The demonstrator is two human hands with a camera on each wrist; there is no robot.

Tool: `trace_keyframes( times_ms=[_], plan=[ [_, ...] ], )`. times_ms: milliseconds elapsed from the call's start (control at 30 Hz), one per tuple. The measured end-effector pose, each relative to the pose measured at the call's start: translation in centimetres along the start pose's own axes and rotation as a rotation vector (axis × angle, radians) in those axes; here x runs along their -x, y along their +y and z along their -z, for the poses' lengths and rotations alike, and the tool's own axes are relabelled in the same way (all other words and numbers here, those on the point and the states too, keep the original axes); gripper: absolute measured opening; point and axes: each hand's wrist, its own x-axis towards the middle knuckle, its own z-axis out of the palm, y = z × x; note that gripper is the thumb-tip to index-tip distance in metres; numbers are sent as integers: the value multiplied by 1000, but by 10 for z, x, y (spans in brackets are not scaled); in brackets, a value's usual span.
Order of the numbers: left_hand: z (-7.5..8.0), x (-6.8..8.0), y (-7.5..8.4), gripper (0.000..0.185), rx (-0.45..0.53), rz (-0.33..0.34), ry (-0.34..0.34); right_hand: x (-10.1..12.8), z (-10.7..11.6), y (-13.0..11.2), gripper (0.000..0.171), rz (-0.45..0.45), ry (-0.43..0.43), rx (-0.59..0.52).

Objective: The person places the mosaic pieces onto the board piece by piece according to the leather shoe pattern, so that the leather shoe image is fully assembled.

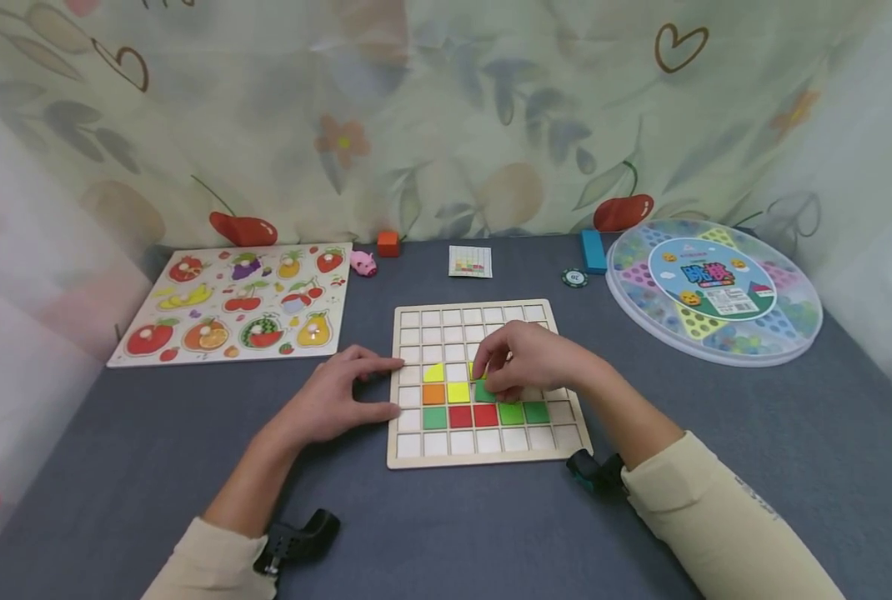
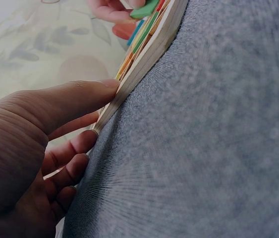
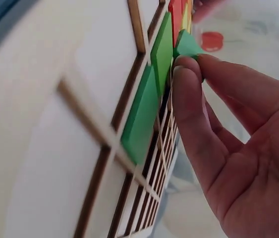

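Note:
A wooden grid board (image 1: 395, 456) lies flat, with several coloured square tiles in its cells: yellow, orange, red and green. My right hand (image 1: 532, 358) pinches a green tile (image 3: 187, 44) between thumb and fingertips, over the middle of the board. In the right wrist view that tile is tilted, and two seated green tiles (image 3: 141, 116) show nearer the camera. Against the board's left edge rest the thumb and index finger of my left hand (image 1: 333, 396), and the left wrist view shows its thumb (image 2: 87, 94) touching the wooden side.
Behind the board lies a small pattern card (image 1: 470, 262). A fruit puzzle board (image 1: 224, 307) is at left, beside a pink pig (image 1: 363, 263) and an orange block (image 1: 388, 243). To the right are a poker chip (image 1: 574, 277), a blue block (image 1: 593, 252) and a round game box (image 1: 716, 287).

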Motion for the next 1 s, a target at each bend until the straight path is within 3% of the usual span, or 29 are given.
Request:
trace_keyframes(
  times_ms=[267,533,733,1000],
  plan=[
    [0,-1,2,61,0,-6,4,-3,-8,-9,15,-44,64,154],
    [-1,0,1,61,-4,-11,8,-1,-14,-13,15,28,115,337],
    [-2,2,0,61,2,-12,6,9,-9,-2,16,50,148,304],
    [0,1,1,61,7,-12,5,28,13,26,16,15,189,227]
  ],
)
